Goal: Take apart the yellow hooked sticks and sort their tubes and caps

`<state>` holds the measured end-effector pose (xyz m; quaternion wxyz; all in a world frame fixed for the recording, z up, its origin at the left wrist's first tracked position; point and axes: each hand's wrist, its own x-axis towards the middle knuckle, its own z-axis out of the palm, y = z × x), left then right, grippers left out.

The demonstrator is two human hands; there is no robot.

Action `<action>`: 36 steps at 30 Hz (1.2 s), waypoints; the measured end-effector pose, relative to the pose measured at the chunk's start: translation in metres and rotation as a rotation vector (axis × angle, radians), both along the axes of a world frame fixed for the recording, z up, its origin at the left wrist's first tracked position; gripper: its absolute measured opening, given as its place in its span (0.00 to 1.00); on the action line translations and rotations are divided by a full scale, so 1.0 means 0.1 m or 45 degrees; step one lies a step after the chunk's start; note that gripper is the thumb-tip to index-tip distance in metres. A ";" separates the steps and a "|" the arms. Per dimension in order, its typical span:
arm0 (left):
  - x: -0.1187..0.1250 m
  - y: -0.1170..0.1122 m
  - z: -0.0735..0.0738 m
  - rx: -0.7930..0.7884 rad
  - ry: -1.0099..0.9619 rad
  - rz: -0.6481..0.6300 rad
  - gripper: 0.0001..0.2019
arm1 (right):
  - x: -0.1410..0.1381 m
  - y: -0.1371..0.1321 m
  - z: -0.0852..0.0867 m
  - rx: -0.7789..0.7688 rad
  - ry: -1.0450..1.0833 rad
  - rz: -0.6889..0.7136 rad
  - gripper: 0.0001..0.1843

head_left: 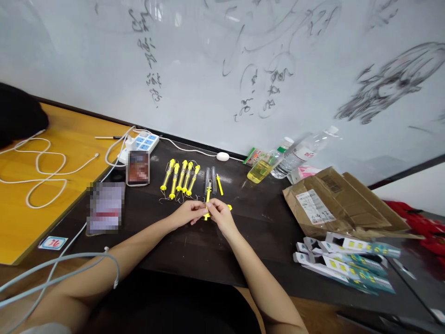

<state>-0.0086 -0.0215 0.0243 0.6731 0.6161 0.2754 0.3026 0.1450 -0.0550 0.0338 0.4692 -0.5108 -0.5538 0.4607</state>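
Observation:
My left hand (189, 213) and my right hand (220, 216) meet over the dark table, both with fingers pinched. Between them is the yellow inner piece of a spring scale (208, 195), held nearly upright with a small ring at its top. Just beyond it lie two clear plastic tubes (213, 178) and a slim yellow strip (219, 184). A small yellow part (230, 207) shows beside my right hand. Farther left, several yellow spring scales (180, 178) lie in a row, with metal hooks toward me. My fingers hide part of the held piece.
On the right are flattened cardboard (333, 202), several small cartons (347, 264), a bottle of yellow liquid (269, 162) and a clear bottle (302, 153). At left lie two phones (138, 169), a power strip (142, 143) and loose cables (64, 169). A whiteboard (194, 83) stands behind.

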 end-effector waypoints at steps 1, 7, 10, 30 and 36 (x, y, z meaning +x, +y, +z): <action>0.00 0.00 0.00 -0.038 -0.008 -0.015 0.18 | 0.00 0.00 -0.01 0.011 -0.017 0.009 0.21; 0.00 0.04 0.00 -0.147 -0.138 0.134 0.17 | -0.04 -0.05 0.00 0.087 -0.004 0.037 0.16; 0.00 0.06 0.04 -0.185 -0.176 0.285 0.18 | -0.09 -0.08 -0.03 0.148 -0.082 0.070 0.14; -0.22 0.02 0.20 -0.174 0.053 -0.569 0.30 | -0.01 -0.11 -0.03 0.354 -0.650 -0.014 0.15; -0.34 0.08 0.25 -0.199 -0.655 -0.315 0.25 | 0.00 -0.11 -0.01 0.301 -0.785 0.257 0.14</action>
